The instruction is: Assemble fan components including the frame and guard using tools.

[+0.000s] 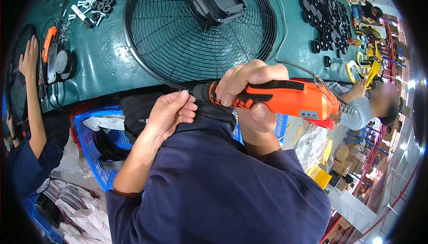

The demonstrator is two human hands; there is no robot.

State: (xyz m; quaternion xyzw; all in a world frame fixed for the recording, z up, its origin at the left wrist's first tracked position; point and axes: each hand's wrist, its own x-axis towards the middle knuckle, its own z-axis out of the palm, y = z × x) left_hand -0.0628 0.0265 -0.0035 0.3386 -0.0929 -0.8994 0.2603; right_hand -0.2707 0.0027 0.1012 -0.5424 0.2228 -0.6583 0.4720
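Observation:
My right hand (254, 77) is wrapped round an orange and black electric screwdriver (290, 98), which lies sideways with its black nose pointing left. Just off that nose, my left hand (171, 112) has its thumb and fingers pinched together. Whatever sits between those fingertips is too small or hidden to make out. Both hands are at the near table edge, by the rim of a round black wire fan grille (178, 61). A black plastic housing (219, 3) rests on the grille's far half.
Loose screws (96, 5) and a white marker (82, 16) lie at the far left; black round parts (321, 16) spread at the right. A grey cord (280, 30) crosses the green tabletop (104, 48). Blue crates (96, 155) stand below. Co-workers' arms (33, 88) show left and right.

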